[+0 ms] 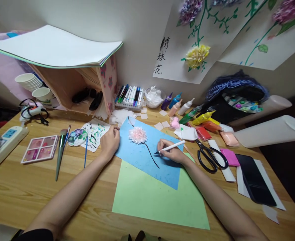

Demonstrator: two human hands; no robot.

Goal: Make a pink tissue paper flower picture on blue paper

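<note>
My right hand point(171, 151) grips a white marker pen point(175, 145), its dark tip just over the blue paper point(134, 157). Left of the tip, a curved black line point(152, 155) runs down from a fluffy pale pink flower point(137, 135) on the sheet. My left hand point(110, 142) is closed, fingers curled, holding the sheet's left edge; its fingertips are partly hidden. Beneath the blue sheet lies a larger green paper point(159, 207). A short dark mark point(130, 122) shows near the blue sheet's upper corner.
Black-handled scissors point(211, 157) and a phone point(256, 179) lie right. Paint bottles point(174, 107) and a marker set point(129, 97) stand behind. Brushes point(60, 152), a paint-stained paper point(95, 132) and a power strip point(8, 147) are left. Flower pictures point(172, 63) hang on the wall.
</note>
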